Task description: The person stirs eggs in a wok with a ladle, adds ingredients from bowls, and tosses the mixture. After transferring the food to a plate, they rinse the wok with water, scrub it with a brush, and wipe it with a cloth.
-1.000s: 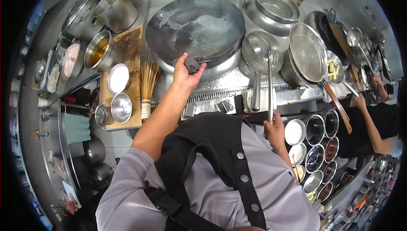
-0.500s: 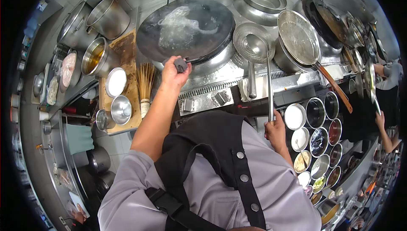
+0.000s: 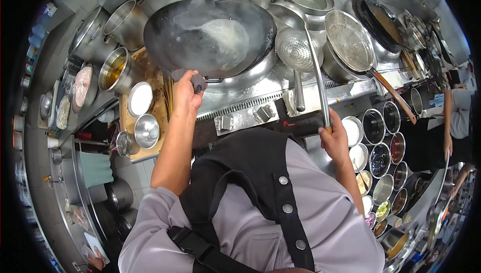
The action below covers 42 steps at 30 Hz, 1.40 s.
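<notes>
Over the burner ring [image 3: 256,75], the wok [image 3: 200,40], probably heavy, rigid and best held through the cloth [image 3: 198,83], is being gripped at its handle [image 3: 214,80] by the left hand [image 3: 186,91], the ladle [image 3: 314,55] by the right hand [image 3: 334,140].

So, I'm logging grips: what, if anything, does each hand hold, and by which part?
Left hand: the wok, by its near handle, through a cloth. Right hand: the ladle, near the end of its handle.
</notes>
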Tool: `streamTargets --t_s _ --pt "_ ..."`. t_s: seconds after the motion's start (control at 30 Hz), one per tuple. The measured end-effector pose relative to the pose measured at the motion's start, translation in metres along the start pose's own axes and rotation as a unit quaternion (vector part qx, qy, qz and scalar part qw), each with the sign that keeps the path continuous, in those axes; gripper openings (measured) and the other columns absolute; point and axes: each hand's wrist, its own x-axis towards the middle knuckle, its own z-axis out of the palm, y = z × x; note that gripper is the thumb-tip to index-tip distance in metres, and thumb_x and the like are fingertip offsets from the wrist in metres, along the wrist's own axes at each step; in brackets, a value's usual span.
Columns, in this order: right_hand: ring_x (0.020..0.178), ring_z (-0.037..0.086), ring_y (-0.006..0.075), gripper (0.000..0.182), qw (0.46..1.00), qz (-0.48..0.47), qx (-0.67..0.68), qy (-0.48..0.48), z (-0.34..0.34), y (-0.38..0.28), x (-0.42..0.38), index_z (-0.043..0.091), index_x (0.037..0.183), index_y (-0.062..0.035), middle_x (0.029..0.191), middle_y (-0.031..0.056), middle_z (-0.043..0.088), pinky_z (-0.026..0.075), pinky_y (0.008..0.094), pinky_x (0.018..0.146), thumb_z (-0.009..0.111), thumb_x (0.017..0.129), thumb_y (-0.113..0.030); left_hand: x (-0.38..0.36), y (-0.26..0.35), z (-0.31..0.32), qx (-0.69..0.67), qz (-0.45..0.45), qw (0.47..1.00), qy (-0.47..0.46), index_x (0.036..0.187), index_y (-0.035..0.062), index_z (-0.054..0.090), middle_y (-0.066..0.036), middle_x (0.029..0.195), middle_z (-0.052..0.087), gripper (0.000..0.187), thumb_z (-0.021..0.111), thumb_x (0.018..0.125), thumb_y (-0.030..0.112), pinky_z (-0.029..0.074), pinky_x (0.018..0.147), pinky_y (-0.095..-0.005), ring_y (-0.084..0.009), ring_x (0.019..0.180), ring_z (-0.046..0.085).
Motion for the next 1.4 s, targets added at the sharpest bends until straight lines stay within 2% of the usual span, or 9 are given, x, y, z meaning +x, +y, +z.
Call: streamTargets --t_s 0.2,0.27,0.47,0.67,0.8,0.87,1.2,1.3,1.4 --pt "0.049 0.048 0.0083 0.061 0.996 -0.053 -0.069 -0.029 0.030 -0.035 0.060 0.041 0.145 -0.0037 0.066 0.0000 0.051 0.040 0.0250 0.046 0.057 0.086 -0.001 0.028 -0.005 -0.011 0.144 0.251 0.956 -0.032 0.108 -0.0005 0.057 -0.013 0.100 0.061 0.027 0.064 0.082 0.000 0.055 0.062 -0.0364 -0.0235 0.082 0.063" --pt "0.050 0.049 0.0088 0.060 0.995 -0.051 -0.083 -0.036 0.037 -0.031 0.090 0.042 0.145 -0.0036 0.066 0.0003 0.051 0.041 0.0258 0.047 0.057 0.086 -0.003 -0.008 0.002 0.001 0.238 0.271 0.932 -0.025 0.128 -0.0063 0.040 -0.016 0.109 0.058 0.060 0.069 0.076 0.003 0.048 0.088 -0.0350 -0.0257 0.098 0.060" --pt "0.066 0.064 0.0363 0.068 0.957 -0.204 -0.208 -0.016 0.053 0.000 0.110 0.036 0.148 -0.0048 0.072 0.0227 0.062 0.051 0.0402 0.069 0.056 0.084 -0.009 -0.028 -0.033 -0.015 0.459 0.488 0.742 0.007 0.139 -0.0073 0.033 -0.025 0.125 0.054 0.075 0.071 0.076 0.010 0.042 0.101 -0.0393 -0.0341 0.114 0.056" --pt "0.072 0.064 0.0433 0.073 0.942 -0.165 -0.280 -0.085 0.030 -0.030 0.117 0.033 0.151 -0.0117 0.077 0.0259 0.064 0.050 0.0494 0.071 0.056 0.081 -0.006 -0.001 -0.041 -0.014 0.390 0.397 0.831 -0.003 0.135 -0.0039 0.038 -0.021 0.121 0.056 0.066 0.069 0.078 0.005 0.045 0.098 -0.0382 -0.0316 0.110 0.058" --pt "0.073 0.066 0.0375 0.079 0.765 -0.232 -0.588 -0.124 -0.050 -0.049 0.118 0.037 0.150 -0.0188 0.088 0.0186 0.068 0.053 0.0492 0.067 0.060 0.076 -0.003 0.026 -0.032 -0.001 0.098 0.167 0.978 -0.078 0.101 0.0043 0.052 -0.008 0.091 0.057 0.028 0.064 0.078 -0.006 0.053 0.059 -0.0353 -0.0212 0.071 0.060" --pt "0.071 0.066 0.0344 0.077 0.721 -0.225 -0.651 -0.076 -0.087 -0.068 0.121 0.040 0.150 -0.0202 0.083 0.0168 0.065 0.052 0.0473 0.065 0.060 0.077 -0.003 0.045 -0.033 -0.009 0.046 0.047 0.995 -0.070 0.096 0.0055 0.055 -0.007 0.091 0.058 0.020 0.065 0.080 -0.001 0.053 0.061 -0.0356 -0.0219 0.075 0.060" --pt "0.109 0.061 0.0448 0.048 0.893 -0.100 -0.428 0.091 -0.078 -0.125 0.336 0.053 0.128 0.0028 0.113 0.0298 0.065 0.047 0.0488 0.095 0.057 0.084 -0.014 0.050 -0.062 0.034 -0.111 -0.061 0.992 0.018 0.102 0.0096 0.058 -0.005 0.094 0.058 0.022 0.071 0.085 0.015 0.050 0.076 -0.0413 -0.0223 0.085 0.059" --pt "0.093 0.068 0.0414 0.034 0.871 -0.088 -0.472 0.105 -0.069 -0.119 0.411 0.056 0.113 0.0075 0.099 0.0288 0.068 0.053 0.0489 0.080 0.057 0.085 -0.012 0.027 -0.062 0.017 -0.082 -0.037 0.996 0.002 0.107 0.0102 0.057 -0.005 0.097 0.060 0.025 0.069 0.090 0.023 0.052 0.073 -0.0408 -0.0215 0.087 0.060" --pt "0.068 0.065 0.0273 0.013 0.981 0.085 -0.176 -0.002 -0.066 -0.119 0.438 0.053 0.095 0.0039 0.076 0.0184 0.064 0.051 0.0396 0.057 0.055 0.088 -0.007 -0.002 -0.067 -0.030 -0.001 -0.021 1.000 0.011 0.109 0.0086 0.058 -0.005 0.100 0.062 0.025 0.066 0.094 0.027 0.054 0.069 -0.0393 -0.0206 0.089 0.062"
